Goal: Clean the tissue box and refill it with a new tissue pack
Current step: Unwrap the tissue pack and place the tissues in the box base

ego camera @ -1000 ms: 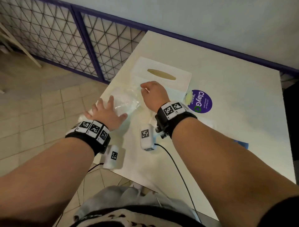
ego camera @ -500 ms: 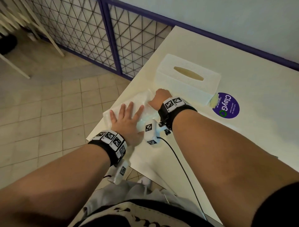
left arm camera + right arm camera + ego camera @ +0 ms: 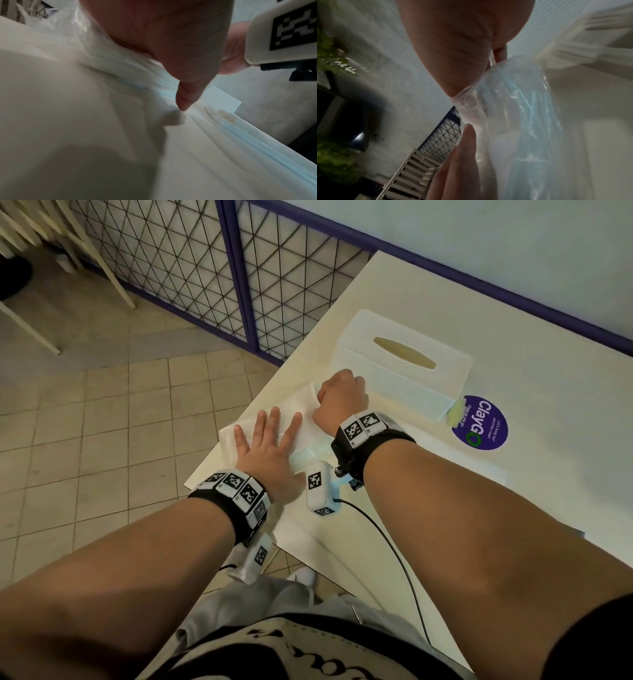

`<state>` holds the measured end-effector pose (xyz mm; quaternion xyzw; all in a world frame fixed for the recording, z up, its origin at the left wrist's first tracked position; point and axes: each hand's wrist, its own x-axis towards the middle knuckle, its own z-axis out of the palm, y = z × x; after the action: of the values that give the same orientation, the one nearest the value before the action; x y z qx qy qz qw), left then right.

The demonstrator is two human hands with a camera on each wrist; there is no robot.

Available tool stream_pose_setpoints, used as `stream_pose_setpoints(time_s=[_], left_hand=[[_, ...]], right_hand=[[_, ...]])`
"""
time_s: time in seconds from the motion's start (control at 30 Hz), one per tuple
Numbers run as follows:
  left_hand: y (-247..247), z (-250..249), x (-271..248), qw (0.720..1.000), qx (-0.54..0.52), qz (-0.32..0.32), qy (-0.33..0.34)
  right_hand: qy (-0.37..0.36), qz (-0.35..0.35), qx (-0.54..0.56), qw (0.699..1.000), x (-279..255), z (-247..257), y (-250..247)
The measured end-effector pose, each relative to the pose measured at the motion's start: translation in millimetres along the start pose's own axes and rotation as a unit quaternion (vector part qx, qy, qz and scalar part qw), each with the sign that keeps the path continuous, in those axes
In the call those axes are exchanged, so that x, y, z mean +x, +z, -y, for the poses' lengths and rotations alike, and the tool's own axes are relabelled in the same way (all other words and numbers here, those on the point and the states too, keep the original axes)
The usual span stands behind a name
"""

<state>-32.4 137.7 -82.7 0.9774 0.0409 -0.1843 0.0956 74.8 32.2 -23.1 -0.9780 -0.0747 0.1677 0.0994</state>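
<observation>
A white textured tissue box [image 3: 404, 371] with an oval slot stands on the white table [image 3: 513, 320]. In front of it, at the table's left corner, lies the tissue pack [image 3: 301, 405] in clear plastic wrap. My left hand [image 3: 267, 443] presses flat on the pack with straight, spread fingers. My right hand [image 3: 339, 398] is curled at the pack's far end, pinching the clear wrap [image 3: 505, 108]. In the left wrist view my left thumb [image 3: 185, 97] points down at the white pack surface [image 3: 85, 94].
A purple round sticker [image 3: 479, 424] and a pale yellow sponge [image 3: 455, 409] lie right of the box. A blue-framed wire fence [image 3: 239, 268] runs beside the table; tiled floor [image 3: 102, 422] lies left. A black cable [image 3: 387, 542] crosses the near table edge.
The view has shifted, so the box sits further right. My left hand has come onto the pack and my right hand has moved back from the box to the pack's far end.
</observation>
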Motion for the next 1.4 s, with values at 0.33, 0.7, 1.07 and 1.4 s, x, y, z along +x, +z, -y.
stream_pose_setpoints(time_s=[0.33,0.7,1.07,1.4], left_hand=[[1,1,-2,1.000,-0.010,-0.011,0.027],[4,3,-5,0.998,-0.017,-0.046,0.032],[-11,-15,4,0.999,0.038,0.007,-0.020],[-66,-100,18,0.791,-0.611,-0.018,0.006]], right_hand=[[0.101,0.098,0.161,0.977,-9,-13,0],[0.116,0.126,0.195,0.966,-12,-17,-12],[0.102,-0.085,0.241,0.961,-37,-73,-94],[0.103,-0.166,0.532,0.824,-99,-158,-117]])
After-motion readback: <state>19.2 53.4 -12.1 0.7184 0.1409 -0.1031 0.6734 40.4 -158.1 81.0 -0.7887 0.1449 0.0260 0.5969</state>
